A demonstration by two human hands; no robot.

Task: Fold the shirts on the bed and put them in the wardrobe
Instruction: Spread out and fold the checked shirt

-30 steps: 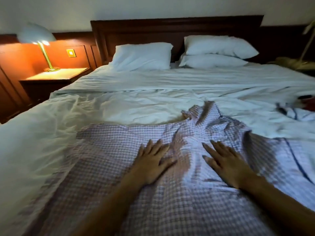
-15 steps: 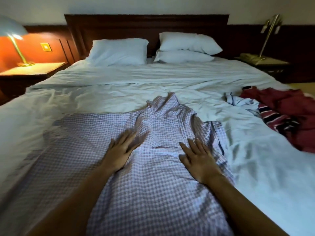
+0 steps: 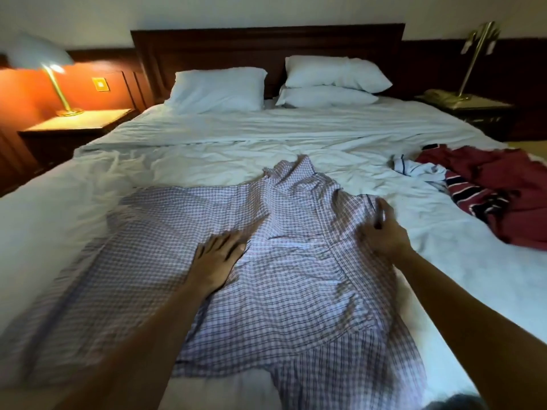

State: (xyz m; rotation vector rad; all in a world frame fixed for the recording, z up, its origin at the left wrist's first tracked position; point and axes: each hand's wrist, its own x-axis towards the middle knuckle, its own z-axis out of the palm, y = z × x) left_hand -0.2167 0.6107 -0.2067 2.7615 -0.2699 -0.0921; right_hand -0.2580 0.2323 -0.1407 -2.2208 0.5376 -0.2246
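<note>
Checked shirt [image 3: 296, 291], purple-and-white, spread on the near half of the bed [image 3: 266, 143] over a creased white sheet; its collar end points toward the pillows, its hem lies at the near edge, and one side fans out wide to the left. The left hand [image 3: 216, 258] lies palm-down on the middle of the shirt, fingers straight and together, pressing the cloth and grasping nothing. The right hand [image 3: 384, 238] is at the shirt's right edge, near the shoulder; its fingers are motion-blurred, so it cannot be told whether they pinch the cloth or merely touch it. Well apart to the right, a crumpled dark red garment [image 3: 509, 184] with striped trim lies on the sheet, touching a small white garment with dark stripes [image 3: 420, 170]. At the head of the bed: one white pillow [image 3: 217, 90] on the left and two stacked pillows [image 3: 334, 72] on the right, against a dark wooden headboard [image 3: 266, 45]. A lit lamp [image 3: 44, 63] stands on the left nightstand [image 3: 77, 122]; an unlit brass lamp [image 3: 476, 54] stands on the right nightstand [image 3: 473, 105].
</note>
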